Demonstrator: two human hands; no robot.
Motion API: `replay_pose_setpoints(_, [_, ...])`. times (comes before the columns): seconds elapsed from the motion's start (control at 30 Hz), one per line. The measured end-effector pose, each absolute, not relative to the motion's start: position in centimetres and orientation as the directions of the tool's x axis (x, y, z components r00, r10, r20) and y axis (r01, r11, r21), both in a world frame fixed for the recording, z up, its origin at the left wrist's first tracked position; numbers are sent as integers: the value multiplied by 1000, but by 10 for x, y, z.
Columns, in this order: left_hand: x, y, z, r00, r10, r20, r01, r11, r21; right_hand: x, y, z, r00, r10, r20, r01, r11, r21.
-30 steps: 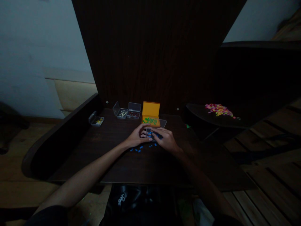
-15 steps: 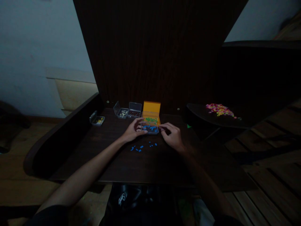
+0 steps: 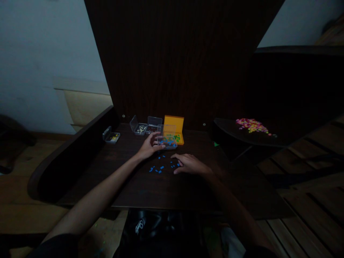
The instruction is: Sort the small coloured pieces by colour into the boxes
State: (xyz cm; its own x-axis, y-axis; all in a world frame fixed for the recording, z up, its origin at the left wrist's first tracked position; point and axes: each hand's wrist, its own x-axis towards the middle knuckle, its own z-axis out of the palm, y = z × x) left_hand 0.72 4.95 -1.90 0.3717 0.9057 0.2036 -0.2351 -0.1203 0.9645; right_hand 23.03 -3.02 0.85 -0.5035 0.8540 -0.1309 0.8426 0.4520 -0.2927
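My left hand [image 3: 148, 146] grips the left side of a small clear plastic box [image 3: 167, 140] with its lid up and blue pieces inside. The box stands on the dark wooden table [image 3: 150, 186] just in front of an orange box [image 3: 173, 127] holding green pieces. My right hand [image 3: 189, 164] lies palm down on the table with fingers stretched toward several loose blue pieces [image 3: 161, 167]. Its fingertips touch or nearly touch the rightmost ones. The scene is very dim.
Two open clear boxes [image 3: 146, 127] stand at the back of the table, and another with yellow pieces [image 3: 111, 136] sits at the far left. A pile of mixed coloured pieces [image 3: 252, 125] lies on a dark surface to the right. A raised dark rail [image 3: 72, 150] borders the left.
The clear box of blue pieces moved away toward the orange box and now has its lid up. My right hand left the box and came down flat beside the loose blue pieces.
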Motion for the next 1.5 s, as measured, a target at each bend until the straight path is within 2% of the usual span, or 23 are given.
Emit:
replay_pose_setpoints(0.13, [8, 48, -19, 393, 898, 198, -231, -112, 967, 225, -28, 2, -542, 837, -77, 812, 498, -303])
replay_pose_setpoints(0.33, [9, 49, -21, 392, 897, 203, -221, -123, 968, 221, -25, -10, -639, 768, 37, 693, 596, -407])
replay_pose_setpoints(0.43, [9, 49, -22, 393, 896, 205, -218, -126, 968, 219, -25, -11, -656, 753, 49, 669, 611, -423])
replay_pose_setpoints(0.9, [10, 47, -19, 389, 897, 210, -219, -131, 967, 216, -26, -9, -561, 827, 43, 739, 524, -423])
replay_pose_setpoints(1.17, [10, 48, -18, 395, 895, 207, -230, -122, 966, 219, -22, -18, -569, 806, 165, 738, 589, -330])
replay_pose_setpoints(1.3, [9, 47, -17, 391, 896, 209, -228, -126, 966, 219, -23, -15, -579, 798, 164, 740, 600, -303])
replay_pose_setpoints(1.5, [10, 48, -19, 393, 894, 216, -229, -132, 964, 223, -24, -8, -510, 853, 107, 796, 516, -316])
